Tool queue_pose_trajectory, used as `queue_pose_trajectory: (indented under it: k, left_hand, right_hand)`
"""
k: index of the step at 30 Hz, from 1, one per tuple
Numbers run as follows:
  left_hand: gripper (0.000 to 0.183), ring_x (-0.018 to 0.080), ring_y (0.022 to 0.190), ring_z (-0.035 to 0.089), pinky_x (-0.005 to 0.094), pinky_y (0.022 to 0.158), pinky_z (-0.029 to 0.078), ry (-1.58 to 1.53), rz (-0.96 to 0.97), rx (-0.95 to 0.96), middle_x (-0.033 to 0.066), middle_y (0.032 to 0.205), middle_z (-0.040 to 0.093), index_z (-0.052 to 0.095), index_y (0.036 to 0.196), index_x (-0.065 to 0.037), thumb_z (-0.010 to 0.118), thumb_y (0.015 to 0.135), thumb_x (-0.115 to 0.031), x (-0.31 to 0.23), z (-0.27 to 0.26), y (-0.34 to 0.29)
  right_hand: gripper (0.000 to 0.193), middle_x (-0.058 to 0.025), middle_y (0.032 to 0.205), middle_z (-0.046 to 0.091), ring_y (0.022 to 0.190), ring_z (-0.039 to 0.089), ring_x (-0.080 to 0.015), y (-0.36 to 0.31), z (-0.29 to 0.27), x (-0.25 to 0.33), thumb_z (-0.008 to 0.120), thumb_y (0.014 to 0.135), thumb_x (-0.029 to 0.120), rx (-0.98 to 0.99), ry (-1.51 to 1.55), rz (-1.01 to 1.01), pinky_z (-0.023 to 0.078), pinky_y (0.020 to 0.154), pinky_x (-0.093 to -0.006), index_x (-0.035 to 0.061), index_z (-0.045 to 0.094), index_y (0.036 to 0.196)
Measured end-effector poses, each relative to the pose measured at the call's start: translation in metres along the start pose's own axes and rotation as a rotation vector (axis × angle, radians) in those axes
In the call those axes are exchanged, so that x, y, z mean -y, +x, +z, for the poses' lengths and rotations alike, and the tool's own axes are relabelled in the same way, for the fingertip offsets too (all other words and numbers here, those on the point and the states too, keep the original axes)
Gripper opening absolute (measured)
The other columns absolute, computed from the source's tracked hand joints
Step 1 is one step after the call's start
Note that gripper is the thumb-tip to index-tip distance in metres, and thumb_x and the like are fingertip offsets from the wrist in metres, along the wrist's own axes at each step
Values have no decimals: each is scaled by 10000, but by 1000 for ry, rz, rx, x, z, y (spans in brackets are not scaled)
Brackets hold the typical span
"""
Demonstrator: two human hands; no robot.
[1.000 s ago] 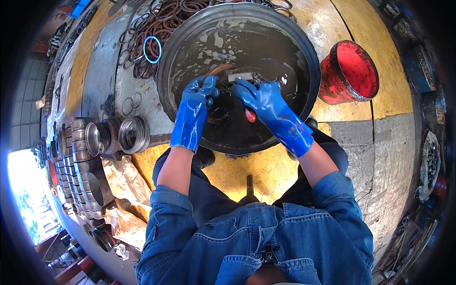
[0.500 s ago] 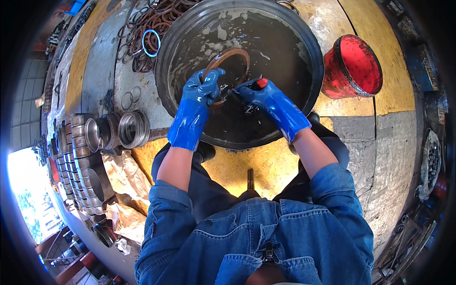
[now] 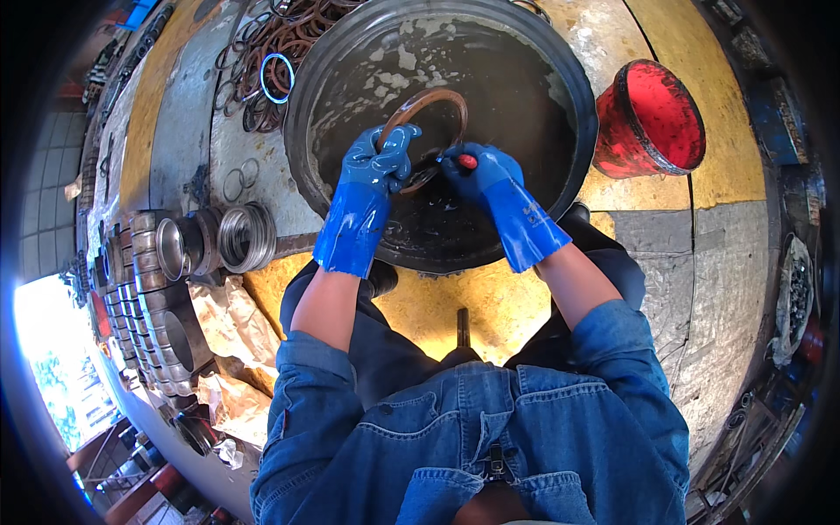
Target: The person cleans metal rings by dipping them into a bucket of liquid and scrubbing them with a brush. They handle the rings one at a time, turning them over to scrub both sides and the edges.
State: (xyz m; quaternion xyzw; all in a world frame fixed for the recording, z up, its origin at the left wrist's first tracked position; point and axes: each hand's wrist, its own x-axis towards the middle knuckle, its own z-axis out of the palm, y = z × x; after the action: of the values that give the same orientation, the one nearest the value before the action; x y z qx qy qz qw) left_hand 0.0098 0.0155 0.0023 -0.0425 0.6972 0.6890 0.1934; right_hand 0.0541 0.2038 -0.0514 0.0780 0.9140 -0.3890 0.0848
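My left hand (image 3: pixel 378 164), in a long blue rubber glove, grips the left side of a brownish-red ring (image 3: pixel 435 94) held tilted over a wide dark tub (image 3: pixel 301 122). Murky liquid (image 3: pixel 516 83) with patches of pale foam fills the tub. In my right hand (image 3: pixel 490 178), gloved the same way, is a tool with a red handle (image 3: pixel 468 162); its working end is too dark to make out. That hand is closed at the ring's right side. Part of the ring's lower edge is hidden behind my gloves.
A heap of brown rings (image 3: pixel 302 44) lies left of the tub, with a shiny blue-white ring (image 3: pixel 277 79) at its edge. Stacked metal rings (image 3: pixel 247 238) stand nearer. To the right is a tilted red bucket (image 3: pixel 652 118). Crumpled brown paper (image 3: pixel 232 324) lies at left.
My right hand has shifted slightly right and down, turning the red-handled tool against the ring's right side. The ring and my left hand have moved slightly right.
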Motion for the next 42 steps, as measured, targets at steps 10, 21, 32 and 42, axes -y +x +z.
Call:
queue_pose_trajectory:
  k: [10, 21, 32, 42]
  left_hand:
    - [287, 66, 518, 440, 216, 467, 322, -35, -23, 9, -20, 663, 546, 711, 1169, -39, 672, 964, -235, 3, -7, 1]
    - [285, 80, 448, 404, 243, 421, 298, -195, -11, -46, -11, 630, 525, 691, 1177, -41, 653, 993, -255, 23, -15, 14]
    - [187, 92, 606, 556, 244, 539, 430, 142, 87, 219, 3, 727, 611, 687, 1080, -34, 690, 910, -110, 34, -29, 25]
    - [186, 99, 563, 547, 229, 533, 418, 123, -21, 340, -4, 674, 607, 704, 1053, 6, 712, 879, -61, 18, -44, 36]
  right_hand:
    - [348, -136, 1227, 697, 859, 727, -375, 13, -17, -12, 676, 914, 260, -434, -165, -569, 591, 731, -443, 226, 645, 1259]
    - [252, -63, 856, 754, 749, 692, -138, -1, 11, -14, 738, 889, 248, 360, 960, 290, 540, 685, -291, 37, 775, 1024]
    - [262, -91, 894, 754, 782, 697, -138, 1, -76, 2, 735, 922, 206, -1, 950, 54, 576, 699, -277, -19, 752, 1055]
    - [276, -88, 911, 744, 747, 678, -129, 14, -69, -38, 683, 947, 228, -143, 1144, 101, 534, 672, -252, -1, 750, 1085]
